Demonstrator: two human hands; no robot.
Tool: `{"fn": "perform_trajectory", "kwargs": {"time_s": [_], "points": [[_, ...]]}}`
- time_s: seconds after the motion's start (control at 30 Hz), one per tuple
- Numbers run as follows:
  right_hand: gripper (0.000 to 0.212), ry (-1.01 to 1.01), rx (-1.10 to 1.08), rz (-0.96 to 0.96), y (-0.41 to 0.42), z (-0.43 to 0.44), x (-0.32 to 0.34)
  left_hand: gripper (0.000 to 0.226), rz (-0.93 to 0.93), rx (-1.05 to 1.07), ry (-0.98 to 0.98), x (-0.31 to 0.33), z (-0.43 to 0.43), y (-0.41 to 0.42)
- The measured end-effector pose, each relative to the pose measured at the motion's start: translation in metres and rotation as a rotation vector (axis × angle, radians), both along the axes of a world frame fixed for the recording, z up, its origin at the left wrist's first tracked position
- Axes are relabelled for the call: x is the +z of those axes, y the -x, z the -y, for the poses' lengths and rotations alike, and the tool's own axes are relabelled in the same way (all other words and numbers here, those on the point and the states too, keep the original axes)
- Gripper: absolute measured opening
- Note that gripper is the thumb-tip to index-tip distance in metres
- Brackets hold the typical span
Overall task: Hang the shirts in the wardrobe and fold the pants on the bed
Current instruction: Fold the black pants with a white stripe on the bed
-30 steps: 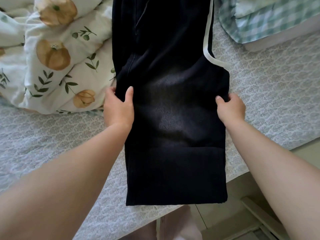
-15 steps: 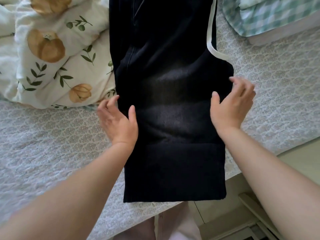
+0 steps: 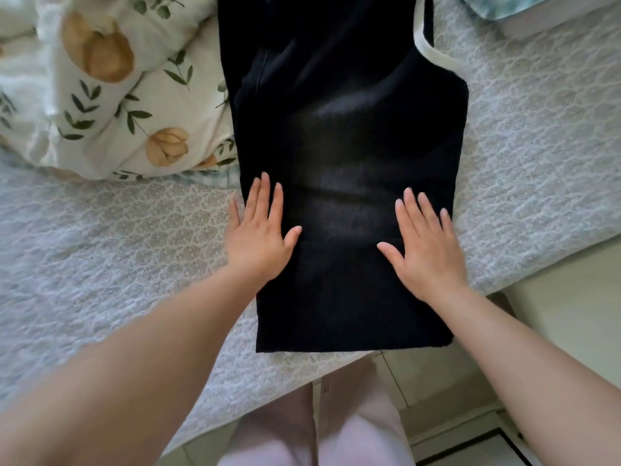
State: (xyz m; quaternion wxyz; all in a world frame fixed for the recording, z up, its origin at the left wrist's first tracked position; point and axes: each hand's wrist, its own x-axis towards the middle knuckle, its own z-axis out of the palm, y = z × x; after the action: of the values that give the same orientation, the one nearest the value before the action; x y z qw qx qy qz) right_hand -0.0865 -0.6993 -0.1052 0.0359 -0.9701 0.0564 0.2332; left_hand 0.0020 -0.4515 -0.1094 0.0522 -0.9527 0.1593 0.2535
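Note:
Black pants (image 3: pixel 349 129) with a white side stripe lie lengthwise on the bed (image 3: pixel 100 250), their near end folded over and reaching the mattress edge. My left hand (image 3: pixel 260 235) lies flat on the left side of the fold, fingers straight, little finger on the bedspread. On the right side of the fold my right hand (image 3: pixel 425 245) presses flat, fingers spread. Neither hand holds anything. The pants' far end runs out of the top of the frame.
A floral cream duvet (image 3: pixel 111 92) is bunched at the left, touching the pants' left edge. A green checked fabric (image 3: pixel 497 5) sits at the top right corner. The bed's edge runs diagonally at the lower right, with floor beyond it and my legs below.
Both hands let go of the pants' side edges, lifted, and came down flat on top of the folded part, closer to the near end.

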Motion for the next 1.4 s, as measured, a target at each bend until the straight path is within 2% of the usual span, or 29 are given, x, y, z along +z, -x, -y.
{"fn": "perform_trajectory", "kwargs": {"time_s": [0.1, 0.2, 0.3, 0.43, 0.5, 0.57, 0.63, 0.73, 0.83, 0.9, 1.03, 1.13, 1.2, 1.27, 1.33, 1.4], "points": [[0.075, 0.014, -0.001, 0.073, 0.011, 0.0, 0.013, 0.075, 0.051, -0.026, 0.104, 0.019, 0.003, 0.009], [0.073, -0.087, 0.198, 0.18, 0.039, -0.004, 0.026, 0.082, -0.02, -0.324, 0.229, 0.032, -0.005, 0.044], [0.088, -0.087, 0.266, 0.091, 0.069, -0.007, 0.029, 0.104, -0.166, -0.458, 0.13, 0.031, -0.018, 0.085], [0.117, 0.029, 0.406, -0.099, 0.09, -0.009, 0.024, 0.125, -0.166, -0.508, -0.027, 0.025, -0.025, 0.104], [0.115, 0.108, 0.46, -0.176, 0.094, -0.01, 0.022, 0.128, -0.154, -0.519, -0.066, 0.024, -0.023, 0.105], [0.095, 0.17, 0.479, -0.187, 0.092, -0.012, 0.023, 0.127, -0.157, -0.505, -0.085, 0.027, -0.02, 0.106], [0.084, 0.149, 0.47, -0.173, 0.09, -0.011, 0.023, 0.121, -0.146, -0.506, -0.093, 0.03, -0.02, 0.108], [0.092, 0.037, 0.437, -0.171, 0.089, -0.009, 0.033, 0.102, -0.119, -0.555, -0.079, 0.039, -0.027, 0.113], [0.094, -0.109, 0.348, -0.066, 0.084, -0.006, 0.053, 0.073, -0.131, -0.571, -0.06, 0.044, -0.035, 0.118], [0.082, -0.218, 0.26, 0.06, 0.085, -0.002, 0.057, 0.071, -0.162, -0.531, -0.045, 0.044, -0.037, 0.118], [0.057, -0.384, 0.056, 0.084, 0.078, 0.003, 0.059, 0.069, -0.31, -0.339, 0.107, 0.055, -0.026, 0.097], [0.042, -0.497, -0.056, 0.161, 0.075, 0.01, 0.06, 0.058, -0.484, -0.149, 0.213, 0.072, -0.022, 0.064], [0.041, -0.491, -0.07, 0.27, 0.077, 0.016, 0.06, 0.041, -0.641, -0.007, 0.266, 0.085, -0.022, 0.038], [0.047, -0.497, -0.12, 0.294, 0.079, 0.02, 0.061, 0.022, -0.753, 0.052, 0.271, 0.093, -0.019, 0.018], [0.055, -0.568, -0.287, 0.232, 0.078, 0.02, 0.061, 0.015, -0.803, 0.068, 0.274, 0.095, -0.014, 0.007], [0.048, -0.662, -0.517, 0.185, 0.072, 0.02, 0.065, 0.016, -0.82, 0.094, 0.288, 0.097, -0.01, 0.002]]}}
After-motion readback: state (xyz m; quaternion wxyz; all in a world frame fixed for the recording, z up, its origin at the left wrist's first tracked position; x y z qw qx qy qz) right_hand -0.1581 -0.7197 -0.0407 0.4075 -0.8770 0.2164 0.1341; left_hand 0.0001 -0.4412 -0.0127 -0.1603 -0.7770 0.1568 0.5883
